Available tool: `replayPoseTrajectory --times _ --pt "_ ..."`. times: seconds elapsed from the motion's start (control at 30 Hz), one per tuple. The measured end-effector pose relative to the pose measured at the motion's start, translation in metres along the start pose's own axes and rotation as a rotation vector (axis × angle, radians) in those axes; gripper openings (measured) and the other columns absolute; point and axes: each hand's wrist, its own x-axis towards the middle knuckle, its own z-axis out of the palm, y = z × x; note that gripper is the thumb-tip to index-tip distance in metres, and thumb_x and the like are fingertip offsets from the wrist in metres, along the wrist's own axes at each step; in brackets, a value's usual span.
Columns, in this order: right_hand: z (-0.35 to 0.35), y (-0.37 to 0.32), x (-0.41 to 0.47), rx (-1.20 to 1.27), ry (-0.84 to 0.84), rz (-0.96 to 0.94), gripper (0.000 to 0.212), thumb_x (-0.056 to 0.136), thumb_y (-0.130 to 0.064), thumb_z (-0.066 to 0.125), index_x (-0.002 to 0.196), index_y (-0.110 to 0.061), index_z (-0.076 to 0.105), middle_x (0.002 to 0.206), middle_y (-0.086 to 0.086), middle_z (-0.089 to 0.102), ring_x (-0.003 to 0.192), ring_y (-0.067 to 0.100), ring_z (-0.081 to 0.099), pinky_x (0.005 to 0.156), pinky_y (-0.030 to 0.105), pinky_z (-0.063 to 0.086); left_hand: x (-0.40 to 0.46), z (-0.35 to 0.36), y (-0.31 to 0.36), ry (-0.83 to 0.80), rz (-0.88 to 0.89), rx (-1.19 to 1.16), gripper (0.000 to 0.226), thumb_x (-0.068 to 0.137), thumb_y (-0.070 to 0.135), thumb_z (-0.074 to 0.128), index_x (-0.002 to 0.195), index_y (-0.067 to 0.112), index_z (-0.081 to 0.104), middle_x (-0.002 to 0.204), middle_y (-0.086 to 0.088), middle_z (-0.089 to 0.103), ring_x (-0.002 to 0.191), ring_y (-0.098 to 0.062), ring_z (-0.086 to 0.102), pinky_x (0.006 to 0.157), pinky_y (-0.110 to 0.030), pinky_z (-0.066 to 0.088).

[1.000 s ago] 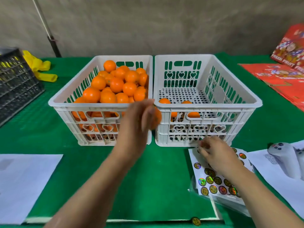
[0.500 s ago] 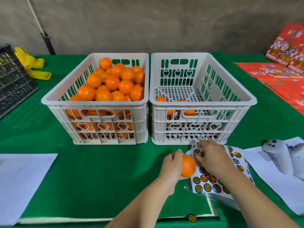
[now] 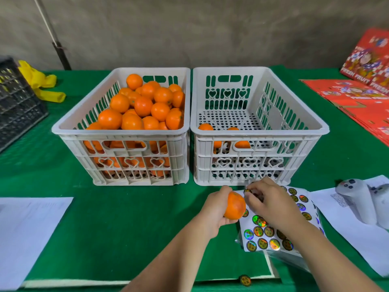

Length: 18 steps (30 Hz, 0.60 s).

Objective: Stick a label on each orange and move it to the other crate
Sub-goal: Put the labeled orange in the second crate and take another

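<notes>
At the bottom edge of the frame, just right of centre, a single round gold sticker (image 3: 245, 280) lies loose on the green felt-covered surface (image 3: 117, 224). Above it, the left hand (image 3: 212, 213) curls its grip round a smooth round orange (image 3: 234, 205), holding it just off the surface in the lower centre of the frame. The right hand (image 3: 271, 202) sits just beside the fruit, its thumb and forefinger pinching a small round holographic label (image 3: 247, 190) close to the orange's upper right side (whether the label already touches the peel cannot be told). Under that hand lies a white sheet of shiny round stickers (image 3: 267, 234), partly covered by the wrist. A white sheet of paper (image 3: 25, 230) lies at lower left, and a white handheld controller (image 3: 357, 199) rests on more paper at the right edge. Farther back, in mid-frame, two white slotted plastic crates stand side by side, nearly touching: the left crate (image 3: 117, 138) heaped with oranges, the right crate (image 3: 261, 135) holding only a few at its near left corner. A black lattice crate (image 3: 16, 106) and a crumpled yellow plastic bag (image 3: 40, 83) sit at upper left; flat red printed fruit cartons (image 3: 362, 93) at upper right.
</notes>
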Motion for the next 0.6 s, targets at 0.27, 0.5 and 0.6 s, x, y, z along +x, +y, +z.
replayPoseTrajectory --times 0.27,0.5,0.6 --pt "-0.009 0.008 0.005 0.104 0.174 -0.010 0.012 0.098 -0.014 0.065 0.092 -0.018 0.074 0.083 -0.007 0.063 0.076 0.012 0.060 0.064 0.025 0.040 -0.003 0.002 -0.001 0.003 0.053 0.042 0.020 0.102 0.049 0.057 0.113 0.033 0.061 0.128 -0.009 0.060 0.105 -0.030 0.068 0.067 -0.035 0.063" --pt "-0.007 -0.031 -0.020 0.273 0.311 -0.230 0.014 0.101 -0.020 0.063 0.105 -0.017 0.076 0.098 -0.009 0.069 0.090 0.003 0.064 0.077 0.013 0.045 -0.009 -0.001 -0.003 0.205 0.227 -0.051 0.036 0.107 0.055 0.048 0.141 0.045 0.044 0.139 -0.003 0.026 0.100 -0.018 0.055 0.089 -0.045 0.062" --pt "0.005 -0.042 -0.034 0.209 0.391 -0.381 0.023 0.101 -0.021 0.059 0.108 -0.008 0.076 0.103 -0.001 0.067 0.093 0.012 0.064 0.083 0.021 0.049 -0.018 0.005 0.001 0.136 0.164 -0.268 0.034 0.107 0.055 0.048 0.137 0.039 0.054 0.144 -0.013 0.045 0.118 -0.035 0.063 0.097 -0.052 0.060"
